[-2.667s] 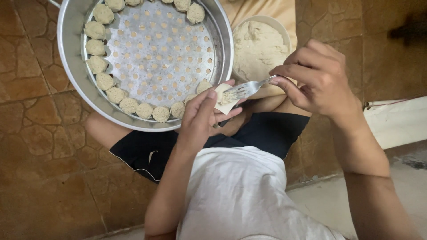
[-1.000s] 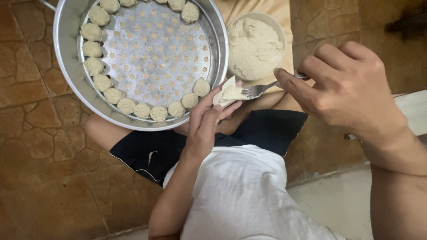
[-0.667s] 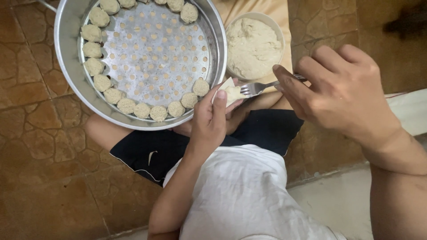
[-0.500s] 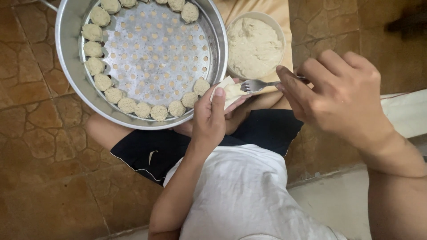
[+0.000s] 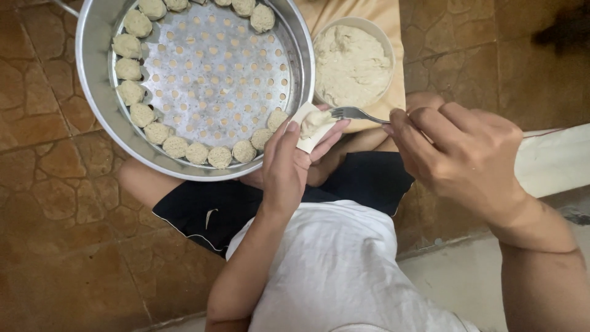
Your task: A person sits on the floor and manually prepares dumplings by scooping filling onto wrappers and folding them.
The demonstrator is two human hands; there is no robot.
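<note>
Left hand [image 5: 289,166] cups a small square wrapper [image 5: 307,126] by the steamer tray [image 5: 98,92] rim; right hand [image 5: 461,154] pinches the fork [image 5: 353,114], which has now dropped a filling dab on it, so it's ready for folding.

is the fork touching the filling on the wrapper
Touching. The head view shows the fork tines, held by the right hand, resting on the filling on the wrapper in the left hand.

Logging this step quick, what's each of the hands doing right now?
Left hand: closed around a small square white dough wrapper with filling.
Right hand: closed on a metal fork.
</note>
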